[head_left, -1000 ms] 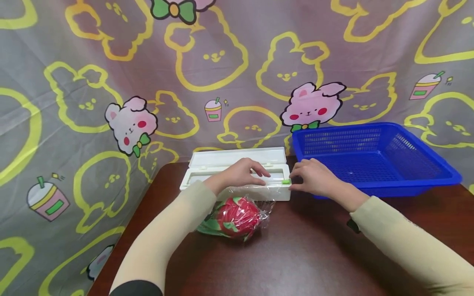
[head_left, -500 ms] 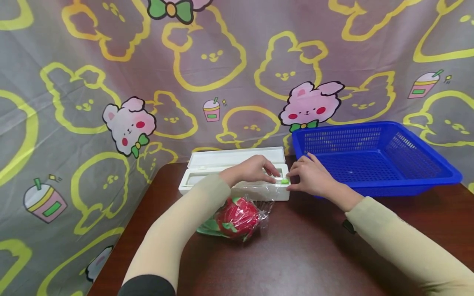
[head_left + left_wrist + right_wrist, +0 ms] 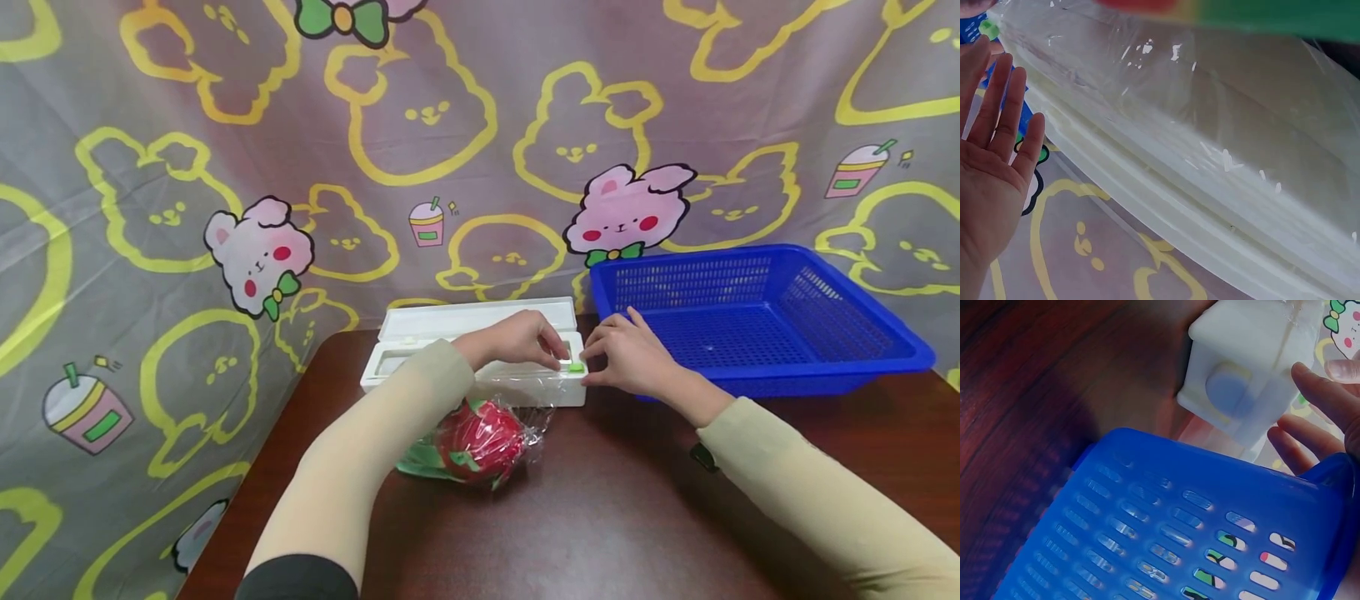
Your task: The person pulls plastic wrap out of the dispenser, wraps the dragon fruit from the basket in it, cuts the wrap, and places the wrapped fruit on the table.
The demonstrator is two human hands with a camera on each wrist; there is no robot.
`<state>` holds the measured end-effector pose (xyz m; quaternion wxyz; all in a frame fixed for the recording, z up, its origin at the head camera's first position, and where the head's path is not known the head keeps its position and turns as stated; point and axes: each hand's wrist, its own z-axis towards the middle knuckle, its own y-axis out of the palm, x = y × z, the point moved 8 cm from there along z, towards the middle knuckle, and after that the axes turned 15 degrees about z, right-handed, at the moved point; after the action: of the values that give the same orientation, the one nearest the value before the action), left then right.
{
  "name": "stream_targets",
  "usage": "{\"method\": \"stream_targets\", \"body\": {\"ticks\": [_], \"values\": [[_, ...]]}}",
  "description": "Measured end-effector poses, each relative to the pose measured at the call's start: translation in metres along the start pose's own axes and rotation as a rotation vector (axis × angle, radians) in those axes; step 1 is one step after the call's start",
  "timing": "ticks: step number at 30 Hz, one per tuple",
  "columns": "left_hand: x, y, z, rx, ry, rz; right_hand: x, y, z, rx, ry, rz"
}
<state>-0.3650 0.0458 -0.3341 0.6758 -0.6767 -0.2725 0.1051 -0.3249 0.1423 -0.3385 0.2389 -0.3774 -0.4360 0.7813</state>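
Observation:
A long white cling film dispenser [image 3: 540,392] lies on the table with its lid [image 3: 480,317] raised at the back. Its green slide cutter [image 3: 576,367] sits at the right end of the cutting rail. My left hand [image 3: 525,337] reaches over the box, thumb and forefinger close to the cutter; its other fingers show straight in the left wrist view. At the box's right end is my right hand [image 3: 630,354], fingertips right at the corner, fingers loosely bent. In front lies a red and green dragon fruit [image 3: 480,442] under clear film [image 3: 1210,125] that runs back to the box.
A blue plastic basket [image 3: 757,379] stands at the right, close beside the dispenser and my right hand. Behind the brown table [image 3: 600,517] hangs a patterned grey curtain [image 3: 480,108].
My left hand has moved right along the dispenser, up to the green cutter. The right hand stays at the box's end. The dragon fruit has not moved.

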Motion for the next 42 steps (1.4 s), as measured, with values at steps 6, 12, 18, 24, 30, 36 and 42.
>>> {"method": "stream_targets", "body": {"ticks": [6,12,18,24,30,36,42], "values": [[0.000,0.004,0.003,-0.021,0.005,0.008,0.003,0.004,0.003,-0.019,0.023,0.028],[0.002,0.003,0.009,-0.021,0.040,0.050,0.004,0.003,0.006,-0.032,0.054,0.065],[0.003,0.004,0.014,-0.052,0.026,0.040,0.003,0.002,0.007,-0.041,0.058,0.085],[0.003,0.006,0.017,-0.065,0.033,0.012,0.005,0.002,0.006,-0.044,0.059,0.086],[0.003,0.008,0.020,-0.072,0.046,0.007,0.004,0.002,0.006,-0.045,0.036,0.086],[0.004,0.008,0.023,-0.072,0.068,-0.021,0.005,0.001,0.005,-0.041,0.024,0.090],[0.004,0.010,0.023,-0.071,0.076,-0.054,0.009,0.003,0.006,-0.044,0.026,0.080]]}}
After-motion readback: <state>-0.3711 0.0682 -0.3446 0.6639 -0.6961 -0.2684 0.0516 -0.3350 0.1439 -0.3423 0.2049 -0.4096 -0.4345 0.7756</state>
